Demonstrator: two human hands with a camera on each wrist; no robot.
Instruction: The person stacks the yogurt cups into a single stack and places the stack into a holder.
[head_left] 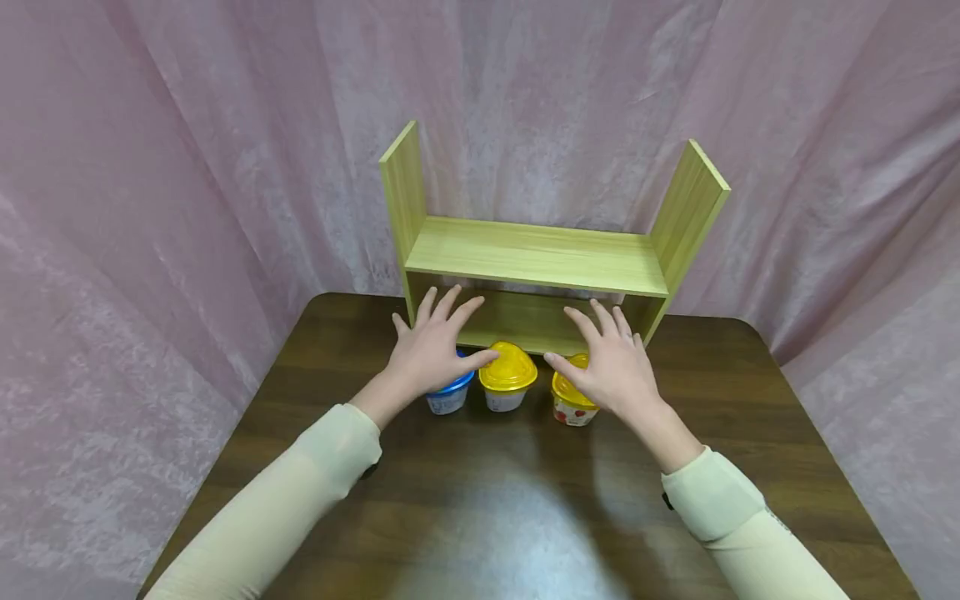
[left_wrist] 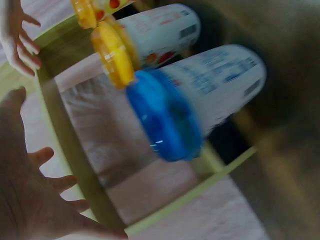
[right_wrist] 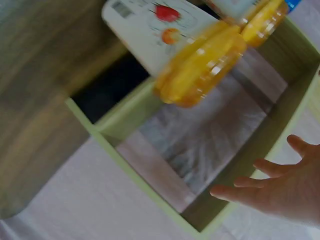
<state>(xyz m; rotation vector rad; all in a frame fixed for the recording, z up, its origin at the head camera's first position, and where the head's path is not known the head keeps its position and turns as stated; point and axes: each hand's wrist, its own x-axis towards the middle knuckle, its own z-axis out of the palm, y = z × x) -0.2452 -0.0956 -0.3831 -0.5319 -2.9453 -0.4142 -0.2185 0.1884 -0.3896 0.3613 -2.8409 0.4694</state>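
Three lidded plastic tubs stand in a row on the table, before a wooden shelf. At the left is a tub with a blue lid (left_wrist: 162,115), partly covered by my left hand (head_left: 429,346) in the head view. The middle tub has a yellow lid (head_left: 508,367). At the right, a yellow-lidded tub (right_wrist: 165,45) shows fruit pictures on its side; my right hand (head_left: 617,367) hides part of it in the head view. Both hands hover above the tubs with fingers spread, holding nothing.
The pale wooden shelf (head_left: 536,250) has two upright sides and two boards, just behind the tubs. Pink velvet curtains (head_left: 187,208) hang behind and beside the dark brown table (head_left: 480,500).
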